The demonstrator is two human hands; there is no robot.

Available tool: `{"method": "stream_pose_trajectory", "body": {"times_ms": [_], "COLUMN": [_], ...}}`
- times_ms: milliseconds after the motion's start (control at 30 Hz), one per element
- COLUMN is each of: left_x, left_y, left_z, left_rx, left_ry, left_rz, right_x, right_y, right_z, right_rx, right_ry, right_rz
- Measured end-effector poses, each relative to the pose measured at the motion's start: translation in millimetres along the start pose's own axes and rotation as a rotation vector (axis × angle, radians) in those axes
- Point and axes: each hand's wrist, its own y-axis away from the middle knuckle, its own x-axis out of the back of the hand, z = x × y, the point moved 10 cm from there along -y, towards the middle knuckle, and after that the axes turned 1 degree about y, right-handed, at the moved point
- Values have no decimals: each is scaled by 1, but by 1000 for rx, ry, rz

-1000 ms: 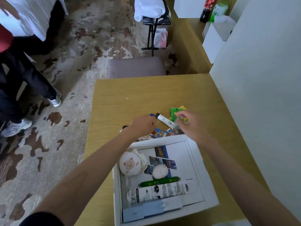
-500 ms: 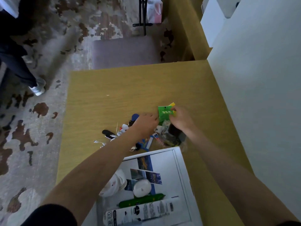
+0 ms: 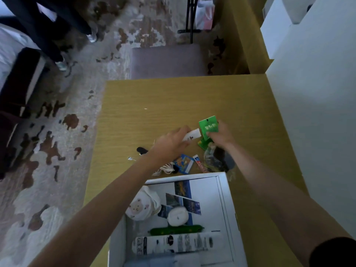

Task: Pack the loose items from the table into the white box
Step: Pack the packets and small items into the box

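Observation:
The white box (image 3: 226,201) stands at the near edge of the wooden table (image 3: 173,105). Inside lie a bear-print pouch (image 3: 141,206), a white round puff (image 3: 177,215), a green tube (image 3: 176,229), a white bottle (image 3: 179,244) and photo cards. Beyond the box, my left hand (image 3: 171,143) grips a small white tube (image 3: 191,135). My right hand (image 3: 219,134) holds up a green packet (image 3: 208,127). Loose on the table stay a blue card (image 3: 183,163), a red-and-white sachet (image 3: 200,163), a striped item (image 3: 166,168), a dark clear-wrapped bundle (image 3: 217,158) and a black object (image 3: 142,150).
A white wall (image 3: 317,112) runs along the table's right side. A grey padded stool (image 3: 167,61) stands past the far edge. Another person's legs and shoes (image 3: 61,64) are on the patterned floor at the upper left. A black stand (image 3: 189,20) is farther back.
My left hand has closed on the white tube. My right hand has lifted the green packet off the pile. The camera has shifted, showing more of the box.

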Motion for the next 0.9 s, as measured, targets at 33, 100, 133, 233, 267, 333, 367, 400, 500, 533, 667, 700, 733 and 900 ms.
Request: {"method": "stream_pose_trajectory", "body": {"times_ms": [33, 100, 133, 233, 267, 333, 367, 400, 500, 533, 667, 700, 733, 900], "left_x": [14, 34, 40, 42, 37, 25, 20, 14, -6, -13, -47, -54, -61, -93], "left_y": [10, 33, 44, 79, 90, 112, 122, 131, 154, 161, 176, 177, 177, 173], "left_z": [2, 7, 9, 16, 17, 18, 19, 20, 21, 23, 31, 33, 35, 46], "left_rx": [34, 88, 105, 138, 156, 185, 185, 184, 197, 186, 138, 120, 89, -2], "left_ry": [136, 352, 421, 625, 708, 800, 798, 779, 703, 670, 486, 445, 395, 153], "left_rz": [46, 101, 116, 103, 85, 60, 52, 42, 12, -9, -145, -161, -177, -248], "right_x": [6, 21, 29, 42, 44, 46, 47, 48, 42, 36, -2, -11, -18, -38], "right_y": [9, 37, 56, 119, 140, 177, 193, 207, 243, 253, 282, 288, 292, 303], "right_z": [-11, -37, -49, -70, -70, -65, -59, -53, -32, -26, -10, -7, -5, 13], "right_rx": [39, 142, 193, 308, 324, 345, 346, 345, 330, 332, 390, 404, 419, 404], "right_ry": [-54, -129, -171, -225, -189, -139, -136, -124, 29, 88, 422, 493, 556, 840], "right_rz": [7, 28, 28, -32, -58, -97, -102, -99, -103, -127, -294, -339, -377, -550]}}
